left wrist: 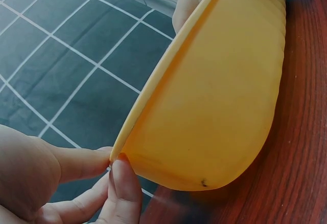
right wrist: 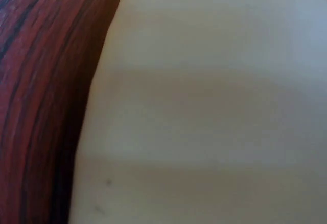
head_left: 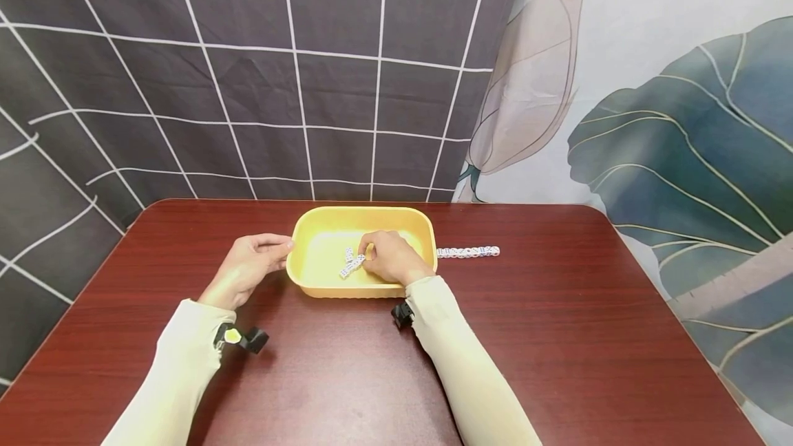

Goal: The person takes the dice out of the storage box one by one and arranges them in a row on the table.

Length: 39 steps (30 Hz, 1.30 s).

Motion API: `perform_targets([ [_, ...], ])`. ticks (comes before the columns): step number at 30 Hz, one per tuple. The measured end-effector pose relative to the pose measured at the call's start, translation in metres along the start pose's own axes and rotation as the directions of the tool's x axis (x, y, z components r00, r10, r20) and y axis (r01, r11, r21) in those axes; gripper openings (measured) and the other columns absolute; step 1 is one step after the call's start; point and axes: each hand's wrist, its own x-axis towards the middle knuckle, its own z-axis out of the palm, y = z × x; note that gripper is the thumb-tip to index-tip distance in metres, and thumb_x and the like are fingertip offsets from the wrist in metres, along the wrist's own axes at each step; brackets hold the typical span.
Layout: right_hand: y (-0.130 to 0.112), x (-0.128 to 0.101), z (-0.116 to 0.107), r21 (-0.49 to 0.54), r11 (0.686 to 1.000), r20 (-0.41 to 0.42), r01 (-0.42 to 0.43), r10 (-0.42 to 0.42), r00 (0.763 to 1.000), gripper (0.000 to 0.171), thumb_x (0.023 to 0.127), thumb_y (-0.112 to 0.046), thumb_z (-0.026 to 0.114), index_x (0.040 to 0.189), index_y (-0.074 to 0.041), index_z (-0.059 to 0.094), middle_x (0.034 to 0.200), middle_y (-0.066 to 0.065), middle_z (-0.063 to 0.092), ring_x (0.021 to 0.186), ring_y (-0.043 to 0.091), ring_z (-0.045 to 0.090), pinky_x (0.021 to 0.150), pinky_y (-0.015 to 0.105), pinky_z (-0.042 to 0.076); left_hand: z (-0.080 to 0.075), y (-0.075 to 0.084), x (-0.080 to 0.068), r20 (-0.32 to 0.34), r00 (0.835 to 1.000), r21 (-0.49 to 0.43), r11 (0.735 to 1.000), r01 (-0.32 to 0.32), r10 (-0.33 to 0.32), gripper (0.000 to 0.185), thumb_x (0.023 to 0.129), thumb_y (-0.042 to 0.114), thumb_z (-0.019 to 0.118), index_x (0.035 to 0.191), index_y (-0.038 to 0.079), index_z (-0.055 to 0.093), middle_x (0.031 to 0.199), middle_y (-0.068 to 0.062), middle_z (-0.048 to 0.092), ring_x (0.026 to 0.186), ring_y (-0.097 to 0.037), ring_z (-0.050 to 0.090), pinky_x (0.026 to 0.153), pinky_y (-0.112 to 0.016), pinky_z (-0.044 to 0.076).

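A yellow plastic basin (head_left: 356, 291) stands on the table near its back edge. My left hand (head_left: 250, 263) pinches its left rim between thumb and fingers, as the left wrist view shows close up at the rim (left wrist: 135, 116). Inside the basin lie several white dice (head_left: 350, 268) with dark pips. My right hand (head_left: 392, 257) reaches in over the front right rim, its thumb and curled fingers pinching a die at the upper end of that group. In the right wrist view a pale sleeve (right wrist: 199, 121) fills most of the picture and hides that hand.
A straight row of white dice (head_left: 469, 252) runs rightward from the basin's right side. The dark red wooden table (head_left: 557, 336) extends around the basin. Behind it hang a grey cloth with white grid lines (head_left: 334, 95) and a leaf-patterned cloth (head_left: 675, 150).
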Motion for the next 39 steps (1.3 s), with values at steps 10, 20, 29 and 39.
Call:
perform_targets([
  [10,0.000,0.000,-0.001,-0.002,1.000,-0.017,-0.017,0.017,1.000,0.010,0.085,-0.006,0.074,0.093,-0.012,0.073,0.072,-0.001,0.057,0.066,0.012,0.050,0.058,0.022,0.038,-0.001,-0.001,0.000,-0.003,1.000,0.008,1.000,-0.001,0.001,0.044,0.101,0.013,0.062,0.134,-0.016,0.054,0.092,0.004,0.075,0.080,-0.002,0.069,0.078,-0.017,0.059],
  [20,0.001,-0.005,-0.009,0.024,0.999,-0.031,-0.046,0.047,0.998,0.008,0.087,-0.013,0.078,0.092,-0.013,0.072,0.071,-0.002,0.055,0.066,0.011,0.051,0.059,0.022,0.038,-0.001,-0.002,0.000,0.000,1.000,0.008,1.000,-0.009,0.009,0.044,0.101,0.013,0.062,0.133,-0.016,0.054,0.091,0.004,0.075,0.079,-0.003,0.069,0.078,-0.017,0.059],
  [29,0.006,-0.007,-0.018,0.035,0.999,-0.028,-0.022,0.023,0.999,0.010,0.088,-0.017,0.079,0.092,-0.014,0.070,0.069,-0.002,0.052,0.064,0.010,0.048,0.059,0.021,0.038,-0.001,-0.001,0.000,-0.002,1.000,0.005,1.000,-0.004,0.004,0.044,0.101,0.014,0.063,0.133,-0.016,0.055,0.090,0.005,0.075,0.079,-0.002,0.069,0.077,-0.017,0.059],
  [39,0.011,-0.009,-0.027,0.031,0.999,-0.039,-0.011,0.012,0.999,0.013,0.088,-0.017,0.081,0.093,-0.014,0.069,0.069,-0.003,0.049,0.061,0.009,0.046,0.060,0.021,0.037,0.000,0.001,-0.002,-0.011,1.000,0.020,1.000,0.000,0.000,0.043,0.101,0.013,0.062,0.133,-0.016,0.055,0.093,0.003,0.075,0.080,-0.002,0.069,0.079,-0.017,0.059],
])
